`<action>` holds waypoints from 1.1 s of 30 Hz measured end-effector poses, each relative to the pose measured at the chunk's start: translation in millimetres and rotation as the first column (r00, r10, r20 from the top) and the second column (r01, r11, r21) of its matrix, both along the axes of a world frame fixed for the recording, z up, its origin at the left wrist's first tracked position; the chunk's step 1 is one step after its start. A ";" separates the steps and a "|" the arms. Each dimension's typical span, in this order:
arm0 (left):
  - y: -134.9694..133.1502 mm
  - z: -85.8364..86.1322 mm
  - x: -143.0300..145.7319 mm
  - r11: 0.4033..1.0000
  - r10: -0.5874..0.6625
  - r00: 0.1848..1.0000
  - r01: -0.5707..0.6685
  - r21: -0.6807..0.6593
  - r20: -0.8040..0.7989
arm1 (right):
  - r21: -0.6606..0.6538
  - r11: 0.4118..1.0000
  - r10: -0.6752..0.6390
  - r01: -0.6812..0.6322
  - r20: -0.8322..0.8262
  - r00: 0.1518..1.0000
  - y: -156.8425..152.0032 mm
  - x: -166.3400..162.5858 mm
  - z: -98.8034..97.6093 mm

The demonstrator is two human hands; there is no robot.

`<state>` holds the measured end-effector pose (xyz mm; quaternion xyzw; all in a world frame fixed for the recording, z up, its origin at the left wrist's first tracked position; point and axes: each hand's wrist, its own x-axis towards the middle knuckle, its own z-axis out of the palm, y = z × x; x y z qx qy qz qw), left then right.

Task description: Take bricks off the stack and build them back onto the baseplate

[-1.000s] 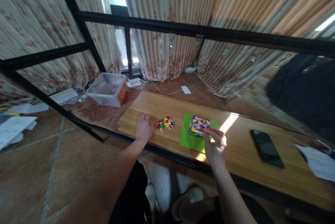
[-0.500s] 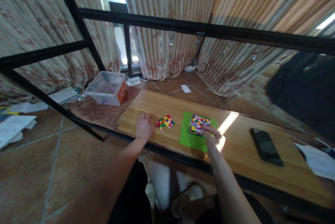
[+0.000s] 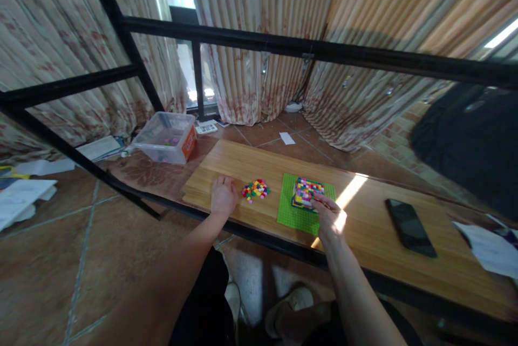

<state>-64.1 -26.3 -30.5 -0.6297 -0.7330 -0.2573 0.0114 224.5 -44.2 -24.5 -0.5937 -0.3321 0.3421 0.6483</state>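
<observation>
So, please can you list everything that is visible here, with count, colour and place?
brick block: one, multicoloured, on the baseplate
baseplate: one, green, table middle
loose bricks: a small pile, mixed colours, left of the baseplate
phone: one, black, table right
paper: one, white, far right
table: one, wooden
plastic box: one, clear, on the floor
left hand: flat on the table beside the pile
right hand: fingers at the block's near edge
</observation>
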 end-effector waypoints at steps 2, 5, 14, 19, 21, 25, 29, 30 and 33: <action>-0.5 0.5 0.5 1.000 -0.001 1.000 0.001 -0.003 0.000 | 0.038 0.999 -0.042 0.037 0.163 0.986 -6.0 -2.5 4.4; -0.4 -0.4 0.8 1.000 0.007 1.000 -0.007 -0.002 0.007 | 0.208 0.963 -0.252 0.169 0.491 0.834 -20.2 -15.6 15.2; -1.5 -1.9 1.0 1.000 0.005 1.000 -0.005 0.021 0.013 | -0.085 0.917 0.298 -0.389 0.794 0.530 -22.8 -90.5 14.1; -1.7 -0.8 1.5 1.000 0.010 1.000 -0.010 -0.007 0.009 | -0.226 0.898 0.355 -0.378 0.879 0.319 -4.0 -111.4 4.8; -1.7 -0.5 1.5 1.000 0.011 1.000 -0.011 -0.018 0.013 | -0.265 0.896 0.369 -0.358 0.890 0.266 -0.9 -114.5 3.0; -2.2 -0.1 1.3 1.000 0.004 1.000 -0.004 -0.025 0.016 | -0.279 0.902 0.369 -0.331 0.894 0.253 -2.2 -114.8 0.2; -3.1 0.4 1.5 1.000 0.011 1.000 -0.011 -0.018 0.012 | -0.266 0.894 0.374 -0.361 0.886 0.275 -6.6 -110.0 -1.2; -3.2 0.5 1.6 1.000 0.010 1.000 -0.010 -0.015 0.011 | -0.261 0.893 0.373 -0.366 0.884 0.281 -7.4 -108.7 -1.4; -3.2 0.9 1.8 1.000 0.004 1.000 -0.004 -0.023 0.008 | -0.254 0.893 0.370 -0.371 0.885 0.283 -8.3 -106.2 -2.1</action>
